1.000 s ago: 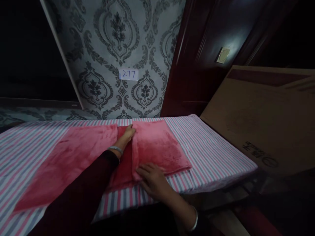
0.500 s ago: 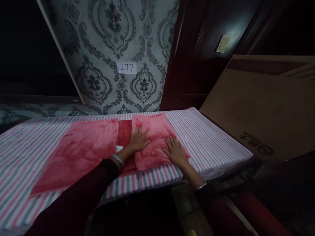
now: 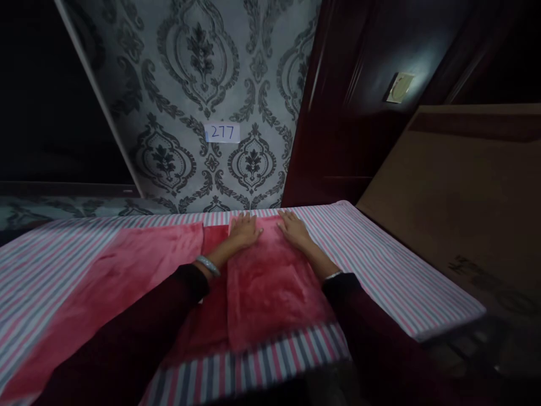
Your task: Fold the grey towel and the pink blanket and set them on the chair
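A plush pink-red cloth (image 3: 274,287) lies on the striped tablecloth (image 3: 380,259), its right part folded over toward the middle. My left hand (image 3: 245,231) rests flat on the far left corner of that folded part, fingers stretched out. On the far right corner lies my right hand (image 3: 295,230), also flat with fingers extended. Between the folded part and the wide left part, a darker red strip (image 3: 214,239) shows. My left forearm hides some of the cloth's left part.
A large cardboard box (image 3: 465,197) leans at the right beside the table. Patterned wallpaper with a paper label (image 3: 222,133) reading 277 is behind. A dark screen (image 3: 54,101) hangs at upper left; a switch (image 3: 400,87) is on the dark red panel.
Both hands have slid away from me to the far edge of the folded part. The camera view has come closer to the table, and the small white tag is mostly hidden now.
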A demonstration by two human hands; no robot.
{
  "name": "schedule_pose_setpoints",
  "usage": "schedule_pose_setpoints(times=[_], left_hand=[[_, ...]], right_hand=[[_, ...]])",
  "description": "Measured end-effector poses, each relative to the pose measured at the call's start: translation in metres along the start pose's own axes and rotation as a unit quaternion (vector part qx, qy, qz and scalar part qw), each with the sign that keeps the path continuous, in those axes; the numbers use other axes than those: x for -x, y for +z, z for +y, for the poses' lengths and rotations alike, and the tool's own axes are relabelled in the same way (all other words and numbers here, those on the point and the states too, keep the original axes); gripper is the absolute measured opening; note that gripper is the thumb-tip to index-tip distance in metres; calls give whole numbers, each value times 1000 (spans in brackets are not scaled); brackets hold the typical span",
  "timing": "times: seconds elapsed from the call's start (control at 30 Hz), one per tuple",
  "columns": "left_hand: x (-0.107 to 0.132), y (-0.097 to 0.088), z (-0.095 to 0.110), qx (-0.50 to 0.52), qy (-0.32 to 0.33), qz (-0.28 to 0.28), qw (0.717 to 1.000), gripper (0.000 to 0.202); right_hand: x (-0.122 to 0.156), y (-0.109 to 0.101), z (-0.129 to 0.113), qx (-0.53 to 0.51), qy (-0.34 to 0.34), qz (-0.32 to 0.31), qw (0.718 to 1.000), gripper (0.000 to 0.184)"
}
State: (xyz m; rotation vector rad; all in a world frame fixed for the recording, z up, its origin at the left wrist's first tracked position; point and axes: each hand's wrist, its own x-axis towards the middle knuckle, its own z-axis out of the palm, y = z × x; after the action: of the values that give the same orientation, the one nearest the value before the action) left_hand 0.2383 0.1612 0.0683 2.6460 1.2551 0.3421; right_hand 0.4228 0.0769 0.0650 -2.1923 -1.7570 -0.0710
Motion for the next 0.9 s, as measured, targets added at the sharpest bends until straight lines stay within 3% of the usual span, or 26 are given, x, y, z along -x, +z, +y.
schedule_pose_setpoints(times=[0.1, 0.23, 0.33, 0.57, 0.73, 0.83, 0.9], left_hand=[[-9, 19, -6, -51, 20, 34, 998, 71], [-7, 51, -25, -88, -21, 9, 996, 73], [-6, 63, -32, -90, -29, 10, 995, 75], [-10, 58, -27, -75, -32, -2, 997, 80], [-13, 31, -24, -30, -50, -95, 994, 80], [4, 12, -20, -15, -39, -137, 990, 74], [29, 8, -15, -19, -3, -128, 992, 73]], right_hand=[[-26, 26, 2, 2, 1, -7, 1000, 57], [-27, 67, 24, -1, 12, -51, 999, 57], [-26, 79, 35, -12, 24, -62, 998, 58], [-31, 72, 33, -13, 48, -90, 995, 62], [-26, 53, 34, -23, 42, -136, 990, 61], [-1, 36, 41, -20, 40, -168, 985, 63], [32, 29, 44, -16, 27, -156, 987, 63]])
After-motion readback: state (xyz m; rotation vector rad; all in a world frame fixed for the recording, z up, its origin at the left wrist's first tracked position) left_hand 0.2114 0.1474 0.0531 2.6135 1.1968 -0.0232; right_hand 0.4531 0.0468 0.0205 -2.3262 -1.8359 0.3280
